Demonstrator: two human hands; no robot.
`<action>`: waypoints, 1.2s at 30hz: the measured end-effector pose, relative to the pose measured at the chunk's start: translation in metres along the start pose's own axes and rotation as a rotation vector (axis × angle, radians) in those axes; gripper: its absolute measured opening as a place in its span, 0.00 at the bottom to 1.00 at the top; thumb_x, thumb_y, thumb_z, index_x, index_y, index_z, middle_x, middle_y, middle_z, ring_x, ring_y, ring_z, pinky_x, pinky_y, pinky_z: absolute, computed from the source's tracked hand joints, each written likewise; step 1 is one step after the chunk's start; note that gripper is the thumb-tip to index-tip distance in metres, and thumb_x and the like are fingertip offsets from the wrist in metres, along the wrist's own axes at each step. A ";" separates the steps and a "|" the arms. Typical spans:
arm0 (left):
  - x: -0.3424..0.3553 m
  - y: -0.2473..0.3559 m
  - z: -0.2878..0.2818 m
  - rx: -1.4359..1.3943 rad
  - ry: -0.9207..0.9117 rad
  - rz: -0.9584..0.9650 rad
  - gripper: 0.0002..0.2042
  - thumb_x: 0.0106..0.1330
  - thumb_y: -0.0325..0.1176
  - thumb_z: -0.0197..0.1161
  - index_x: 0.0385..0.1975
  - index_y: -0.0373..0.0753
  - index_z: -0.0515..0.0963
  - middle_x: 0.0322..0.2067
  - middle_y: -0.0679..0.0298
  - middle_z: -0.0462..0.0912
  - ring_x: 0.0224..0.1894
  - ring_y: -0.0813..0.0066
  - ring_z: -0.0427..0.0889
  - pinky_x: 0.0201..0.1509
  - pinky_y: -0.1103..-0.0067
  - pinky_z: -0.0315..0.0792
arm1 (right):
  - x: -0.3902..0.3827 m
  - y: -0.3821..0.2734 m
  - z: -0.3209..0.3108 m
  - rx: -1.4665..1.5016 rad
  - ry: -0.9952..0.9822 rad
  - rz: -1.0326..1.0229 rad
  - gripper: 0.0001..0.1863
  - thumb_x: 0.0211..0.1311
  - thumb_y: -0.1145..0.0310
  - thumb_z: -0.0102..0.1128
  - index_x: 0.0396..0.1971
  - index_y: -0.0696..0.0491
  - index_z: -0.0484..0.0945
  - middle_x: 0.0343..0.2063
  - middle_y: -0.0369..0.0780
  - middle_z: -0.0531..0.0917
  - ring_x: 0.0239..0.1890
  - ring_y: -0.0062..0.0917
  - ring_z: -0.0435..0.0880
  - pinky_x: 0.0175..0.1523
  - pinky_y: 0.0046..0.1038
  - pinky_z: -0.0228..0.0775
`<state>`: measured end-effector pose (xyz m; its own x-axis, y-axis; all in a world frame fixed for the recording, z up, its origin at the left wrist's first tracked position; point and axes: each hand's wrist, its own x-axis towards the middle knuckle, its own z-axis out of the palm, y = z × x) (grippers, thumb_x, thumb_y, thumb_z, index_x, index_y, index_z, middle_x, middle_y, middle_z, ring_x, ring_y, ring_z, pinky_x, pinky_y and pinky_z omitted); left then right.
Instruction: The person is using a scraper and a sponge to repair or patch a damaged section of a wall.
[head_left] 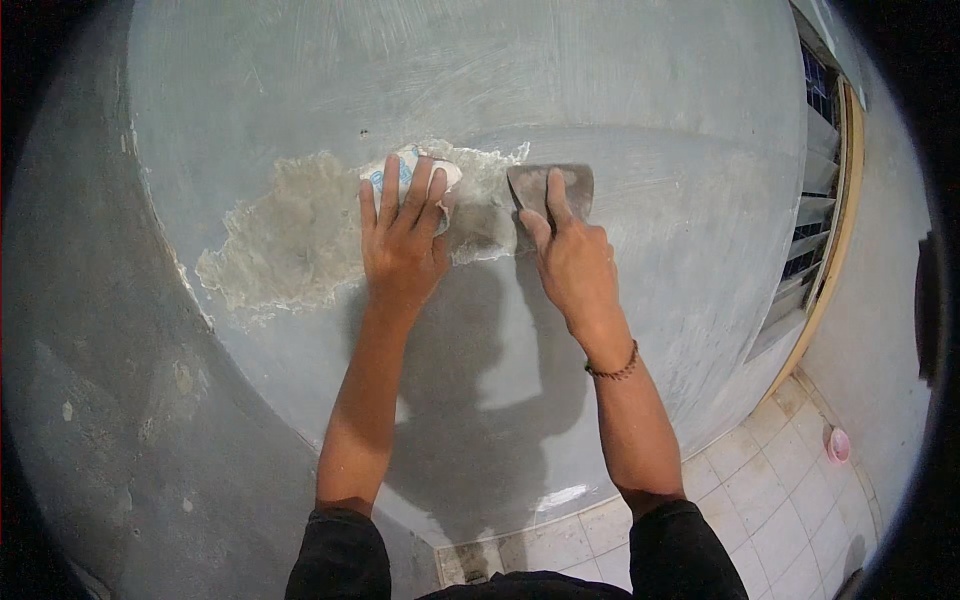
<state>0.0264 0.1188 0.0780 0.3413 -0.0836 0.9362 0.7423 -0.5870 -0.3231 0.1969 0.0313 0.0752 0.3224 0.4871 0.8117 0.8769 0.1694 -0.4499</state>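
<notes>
A grey wall [480, 70] faces me, with a rough, pale-edged patch [280, 230] across it. My left hand [405, 240] rests over a crumpled white sheet [408, 165] with blue marks, pressing it to the patch with fingers slightly spread; whether it is paper or plastic I cannot tell. My right hand [575, 270] grips a wide metal scraper [575, 183] at the patch's right end, index finger and thumb on the blade, which lies against the wall. The scraper's handle is hidden under my palm. A beaded bracelet [612, 370] circles my right wrist.
At the right is a window with slats [810, 210] in a wooden frame [845, 170]. A darker, stained side wall [110, 400] runs along the left. Below lies a tiled floor [765, 505] with a small pink container [838, 446] near the right wall. My shadow falls below the patch.
</notes>
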 end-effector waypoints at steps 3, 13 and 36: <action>-0.002 -0.005 -0.001 -0.029 -0.007 0.019 0.24 0.55 0.26 0.57 0.55 0.42 0.70 0.64 0.67 0.61 0.68 0.56 0.52 0.66 0.47 0.44 | 0.002 -0.002 -0.009 -0.047 -0.078 0.001 0.29 0.63 0.53 0.49 0.61 0.52 0.62 0.26 0.57 0.80 0.32 0.54 0.80 0.36 0.47 0.73; -0.003 -0.002 0.002 0.011 0.018 0.020 0.22 0.58 0.27 0.56 0.55 0.42 0.71 0.62 0.67 0.64 0.68 0.55 0.54 0.66 0.48 0.45 | -0.005 -0.008 -0.010 -0.075 -0.108 0.057 0.29 0.64 0.52 0.49 0.60 0.51 0.62 0.26 0.56 0.80 0.32 0.55 0.79 0.36 0.47 0.72; -0.003 -0.002 0.005 0.030 0.013 -0.006 0.20 0.61 0.31 0.55 0.55 0.42 0.71 0.63 0.67 0.64 0.68 0.58 0.53 0.68 0.52 0.41 | 0.003 -0.027 -0.003 -0.031 -0.104 0.045 0.30 0.65 0.52 0.47 0.61 0.53 0.60 0.28 0.59 0.79 0.34 0.55 0.79 0.39 0.48 0.71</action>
<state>0.0265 0.1248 0.0749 0.3296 -0.0908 0.9397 0.7614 -0.5630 -0.3214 0.1746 0.0258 0.0908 0.3246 0.5800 0.7471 0.8735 0.1192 -0.4720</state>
